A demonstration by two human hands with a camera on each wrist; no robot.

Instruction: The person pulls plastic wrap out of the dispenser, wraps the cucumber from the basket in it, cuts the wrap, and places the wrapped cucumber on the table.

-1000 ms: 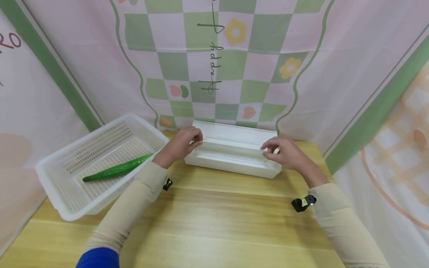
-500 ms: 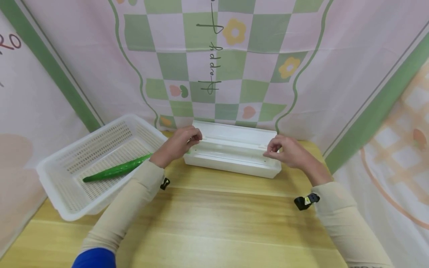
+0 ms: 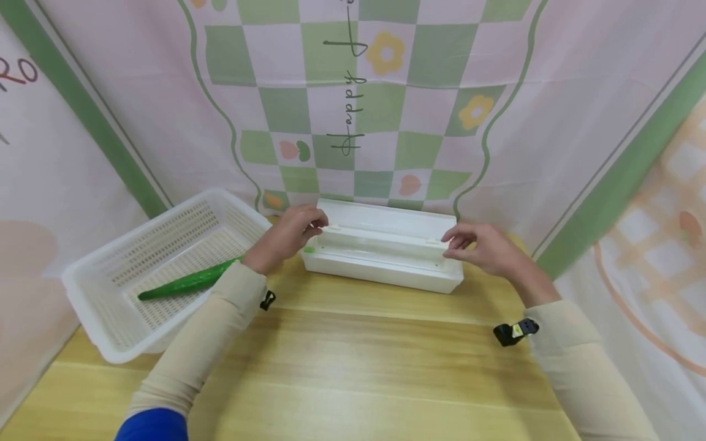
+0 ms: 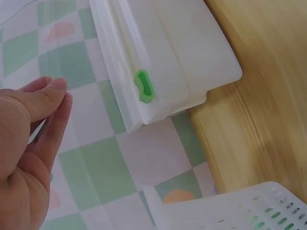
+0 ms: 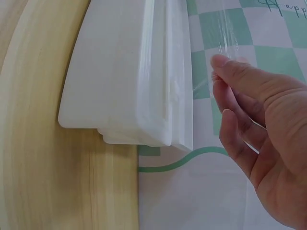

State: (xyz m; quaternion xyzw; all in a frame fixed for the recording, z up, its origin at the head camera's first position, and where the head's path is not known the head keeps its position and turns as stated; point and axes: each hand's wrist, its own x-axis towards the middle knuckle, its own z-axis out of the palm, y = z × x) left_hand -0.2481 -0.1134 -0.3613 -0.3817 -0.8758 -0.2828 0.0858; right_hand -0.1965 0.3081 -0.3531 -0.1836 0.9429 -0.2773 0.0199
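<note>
I see clear film [image 5: 224, 33] near the white dispenser [image 3: 380, 278];
the left hand [image 3: 288, 236] and right hand [image 3: 483, 248] both pinch it;

The hands have drawn slightly farther apart; the left hand [image 3: 289, 236] has edged left, baring a green tab [image 3: 309, 249] at that end of the white box [image 3: 380, 273]; the right hand [image 3: 484, 248] has shifted right, fingertips now nearer the box's right end; the black straps [image 3: 515, 332] have moved outward; the left arm hides more of the cucumber [image 3: 187, 283].
</note>
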